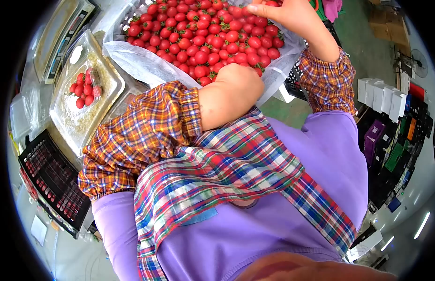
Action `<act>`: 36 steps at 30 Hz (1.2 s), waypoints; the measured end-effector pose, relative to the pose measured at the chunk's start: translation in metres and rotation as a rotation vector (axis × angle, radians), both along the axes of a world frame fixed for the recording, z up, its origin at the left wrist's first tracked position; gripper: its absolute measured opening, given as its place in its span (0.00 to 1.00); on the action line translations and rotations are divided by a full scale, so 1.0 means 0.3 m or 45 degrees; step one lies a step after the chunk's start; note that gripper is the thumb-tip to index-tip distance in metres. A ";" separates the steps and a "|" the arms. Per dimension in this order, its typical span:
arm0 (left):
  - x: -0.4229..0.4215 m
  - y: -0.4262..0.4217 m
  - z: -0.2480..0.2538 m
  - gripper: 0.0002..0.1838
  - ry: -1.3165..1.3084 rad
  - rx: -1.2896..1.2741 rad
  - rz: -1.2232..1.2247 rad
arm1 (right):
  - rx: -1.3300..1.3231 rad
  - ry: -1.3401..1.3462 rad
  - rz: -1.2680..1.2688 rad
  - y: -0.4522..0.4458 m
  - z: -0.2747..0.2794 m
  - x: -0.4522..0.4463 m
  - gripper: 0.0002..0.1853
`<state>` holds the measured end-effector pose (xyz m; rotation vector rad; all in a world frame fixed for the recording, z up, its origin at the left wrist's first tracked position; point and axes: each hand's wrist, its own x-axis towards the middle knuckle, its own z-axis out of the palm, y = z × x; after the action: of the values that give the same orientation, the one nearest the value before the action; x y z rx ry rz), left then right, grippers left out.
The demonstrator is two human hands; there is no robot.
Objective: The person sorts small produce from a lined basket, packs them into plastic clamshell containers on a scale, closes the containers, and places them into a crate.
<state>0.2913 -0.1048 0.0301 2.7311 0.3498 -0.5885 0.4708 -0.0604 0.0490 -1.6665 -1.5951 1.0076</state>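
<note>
The person's two hands are at the near part of a mound of cherry tomatoes [198, 40], the left lower in the view and the right at its top edge. The left hand [241, 78] bends over the near edge of the mound with its back toward the camera; its fingers are hidden beyond the knuckles, so whether they pinch a tomato cannot be told. The right hand [281, 13] is over the far right part of the mound, its thumb pointing left; the fingers are partly cut off by the frame, and its grip cannot be told either.

The tomatoes, many with green calyxes, lie heaped on a white liner [133, 61] whose edges spread out around them. Black perforated crate wall [296, 77] shows beside the liner at the right. Left of the mound stands a weighing scale [112, 86] under a clear cover, with a small clear pack of tomatoes [85, 89] on top. Below the scale in the view is a black crate [56, 180] with rows of red contents. Checked oversleeves [138, 136] cover both forearms, above a plaid apron [217, 159]. White boxes [381, 98] stand farther off at the right.
</note>
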 end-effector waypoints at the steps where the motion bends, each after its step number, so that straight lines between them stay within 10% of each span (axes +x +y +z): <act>1: -0.009 0.008 -0.023 0.07 -0.069 -0.056 0.083 | 0.008 -0.062 0.024 -0.002 0.010 0.006 0.08; 5: -0.130 0.122 -0.126 0.10 -0.664 -0.579 0.375 | 0.078 -0.115 0.036 -0.035 0.046 0.017 0.07; 7: -0.193 0.180 -0.005 0.12 -0.428 -1.336 0.976 | 0.107 -0.038 -0.049 -0.052 0.036 0.024 0.07; 12: -0.372 0.311 -0.025 0.23 -0.918 -2.201 1.000 | 0.013 -0.095 -0.129 -0.044 0.040 0.041 0.08; 36: -0.447 0.387 -0.085 0.12 -1.423 -2.602 1.342 | 0.098 -1.121 0.749 0.055 -0.273 -0.225 0.11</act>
<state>0.1572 0.0115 0.0045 0.3909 0.3862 0.6416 0.4031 -0.0439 -0.0328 -1.7220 -2.7666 0.4212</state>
